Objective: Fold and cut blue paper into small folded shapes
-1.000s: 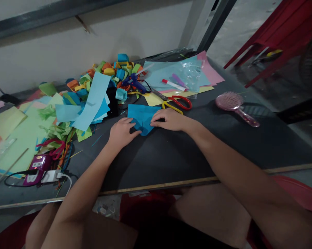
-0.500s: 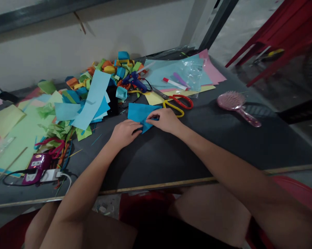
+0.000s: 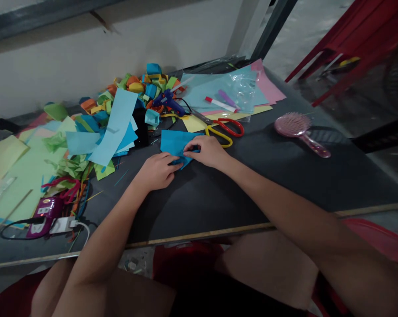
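Note:
A sheet of blue paper lies on the dark table, its near part folded to a point between my hands. My left hand holds the paper's lower left side, the fingers bent over it and the thumb tucked close. On the other side my right hand pinches the paper between thumb and forefinger. The fingertips of both hands nearly meet over the fold and hide part of it. Just beyond my right hand lie scissors with one red and one yellow handle loop.
Folded paper pieces and a blue glue gun sit at the back. A light blue strip and green scraps lie left, near a purple device with cables. A pink hairbrush is right; a marker rests on coloured sheets.
My left fingers have shifted slightly right over the fold, closer to my right fingertips. My right hand keeps its pinch. The whole view has shifted a little.

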### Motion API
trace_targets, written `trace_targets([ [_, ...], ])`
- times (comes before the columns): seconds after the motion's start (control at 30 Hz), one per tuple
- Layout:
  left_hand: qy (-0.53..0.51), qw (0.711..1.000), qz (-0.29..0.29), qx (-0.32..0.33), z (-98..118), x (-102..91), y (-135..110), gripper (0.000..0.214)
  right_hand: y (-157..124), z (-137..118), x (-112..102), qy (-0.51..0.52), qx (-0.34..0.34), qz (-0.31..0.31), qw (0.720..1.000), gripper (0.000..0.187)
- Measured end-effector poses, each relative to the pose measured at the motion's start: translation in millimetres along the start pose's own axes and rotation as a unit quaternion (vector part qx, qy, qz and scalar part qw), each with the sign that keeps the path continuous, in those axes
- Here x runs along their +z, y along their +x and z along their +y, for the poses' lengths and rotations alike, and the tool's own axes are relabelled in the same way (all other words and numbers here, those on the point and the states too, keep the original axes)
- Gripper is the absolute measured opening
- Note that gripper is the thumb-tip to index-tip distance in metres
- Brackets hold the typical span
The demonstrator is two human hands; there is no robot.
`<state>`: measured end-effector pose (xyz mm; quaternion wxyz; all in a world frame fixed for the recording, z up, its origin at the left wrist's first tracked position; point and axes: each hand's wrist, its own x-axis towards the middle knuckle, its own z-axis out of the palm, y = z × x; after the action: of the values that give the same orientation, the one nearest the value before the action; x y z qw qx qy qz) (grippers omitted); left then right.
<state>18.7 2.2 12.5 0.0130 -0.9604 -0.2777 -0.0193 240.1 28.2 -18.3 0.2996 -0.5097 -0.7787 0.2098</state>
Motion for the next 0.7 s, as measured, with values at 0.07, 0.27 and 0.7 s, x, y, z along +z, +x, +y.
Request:
trace_targets([
  [0.07, -0.006, 1.0, -0.006, 0.0, 0.3, -1.0, 0.0, 0.042, 0.0, -0.4, -1.1, 0.006, -0.002, -0.005, 1.0, 0.005],
  [0.27, -0.003, 1.0, -0.009, -0.007, 0.8, -0.7, 2.1, 0.044, -0.7, -3.8, -2.7, 0.001, 0.011, -0.007, 1.0, 0.006],
  [0.7, -0.035, 0.999, 0.031, -0.023, -5.7, 7.6, 3.0, 0.047, -1.1, -7.5, -2.3, 0.002, 0.034, 0.004, 0.999, 0.005],
])
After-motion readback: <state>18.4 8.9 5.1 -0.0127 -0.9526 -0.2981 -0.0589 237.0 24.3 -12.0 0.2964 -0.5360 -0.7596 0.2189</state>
